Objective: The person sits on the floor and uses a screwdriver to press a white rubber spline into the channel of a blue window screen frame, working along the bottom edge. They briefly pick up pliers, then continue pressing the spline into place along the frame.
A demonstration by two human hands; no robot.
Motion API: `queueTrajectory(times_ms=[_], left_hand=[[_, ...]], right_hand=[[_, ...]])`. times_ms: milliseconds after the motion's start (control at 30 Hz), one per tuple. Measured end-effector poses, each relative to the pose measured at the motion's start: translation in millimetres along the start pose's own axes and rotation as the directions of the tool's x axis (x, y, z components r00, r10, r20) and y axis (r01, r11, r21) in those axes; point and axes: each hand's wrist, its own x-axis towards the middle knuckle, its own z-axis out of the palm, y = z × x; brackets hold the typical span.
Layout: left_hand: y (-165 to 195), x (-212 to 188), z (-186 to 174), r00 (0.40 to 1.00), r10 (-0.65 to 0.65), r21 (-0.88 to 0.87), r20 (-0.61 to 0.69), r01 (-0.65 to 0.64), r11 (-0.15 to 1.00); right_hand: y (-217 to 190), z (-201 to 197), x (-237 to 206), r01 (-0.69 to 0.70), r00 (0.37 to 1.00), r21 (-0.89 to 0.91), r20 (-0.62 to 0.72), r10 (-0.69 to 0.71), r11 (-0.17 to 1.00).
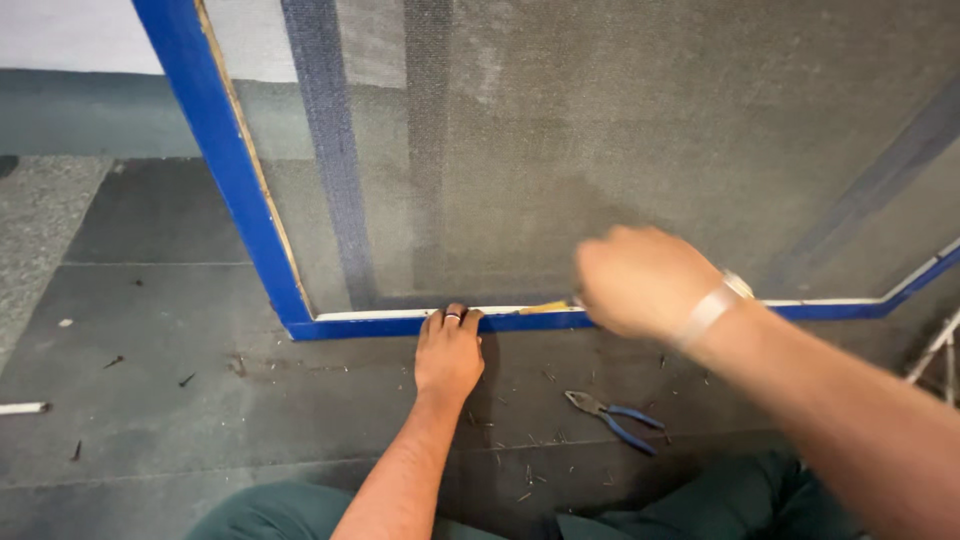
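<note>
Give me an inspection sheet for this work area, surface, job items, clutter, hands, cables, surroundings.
Surface: dark tiled floor, dusty.
Job's things: blue frame with grey mesh screen, standing on the floor.
Clutter: blue-handled pliers; small debris scattered; white piece at left.
Grippers: left hand presses the frame's bottom rail; right hand, blurred, holds a yellowish tool at the rail.
Cables: nothing seen.
Surroundings: pale wall.

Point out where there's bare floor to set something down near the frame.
Most open: the dark floor left of the blue frame, only small scraps on it. Also the strip between left hand and that corner. Crowded: right of the left hand, with pliers, debris and the right hand above.
</note>
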Motion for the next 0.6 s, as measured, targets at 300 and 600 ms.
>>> queueTrajectory(times_ms=[300, 600], left_hand=[[8, 16, 1, 1.000, -0.010, 0.037, -0.015, 0.011, 0.999], [14, 28, -8, 0.993, -0.111, 0.028, -0.034, 0.112, 0.993]], right_hand=[[-24, 207, -108, -0.332, 0.886, 0.666, -0.022, 0.463, 0.668], [16, 168, -105, -0.171, 0.939, 0.619, -0.133, 0.317, 0.767]])
